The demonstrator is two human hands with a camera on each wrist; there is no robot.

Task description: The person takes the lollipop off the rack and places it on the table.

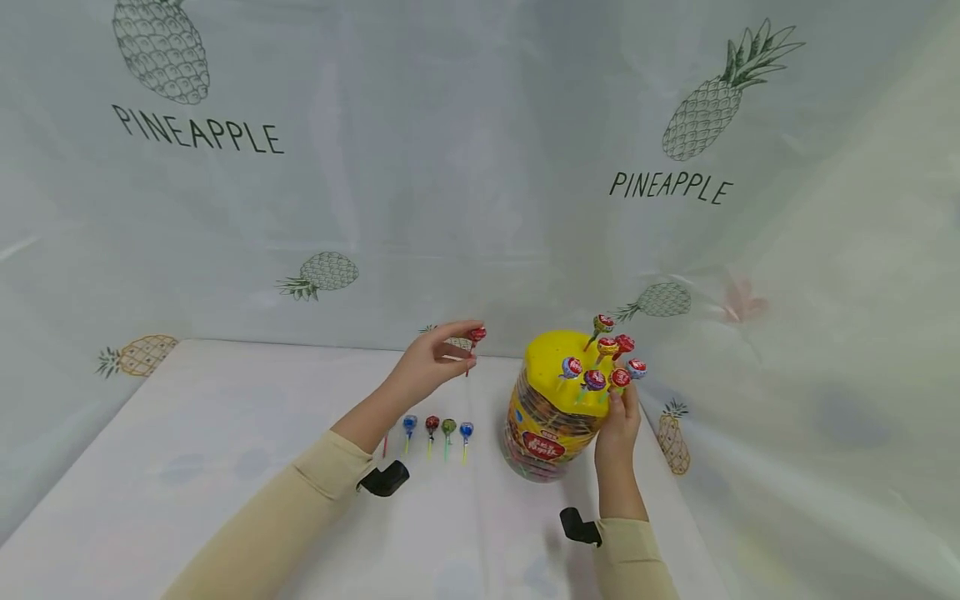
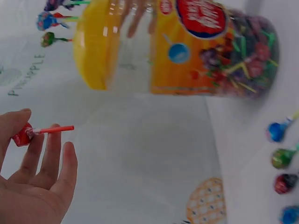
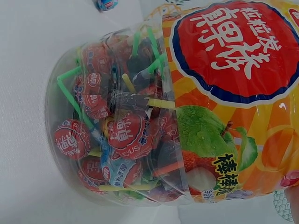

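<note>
My left hand (image 1: 426, 364) pinches a red-wrapped lollipop (image 1: 477, 335) between thumb and fingers, raised to the left of the jar. Its red stick (image 2: 55, 129) points away from the palm in the left wrist view. A large clear lollipop jar (image 1: 546, 433) with a yellow lid (image 1: 551, 354) stands on the table. Several wrapped lollipops, such as a blue one (image 1: 572, 367), stick up from the lid. Along the jar's right side, my right hand (image 1: 618, 425) holds it near the lid. Through the clear wall, fingers (image 2: 136, 21) of that hand show in the left wrist view.
Several lollipops, including a green one (image 1: 448, 427), lie in a row on the white table (image 1: 420, 542), left of the jar. More wrapped lollipops (image 3: 124, 135) fill the jar's bottom. A pineapple-print sheet (image 1: 465, 167) hangs behind the table and along its right side.
</note>
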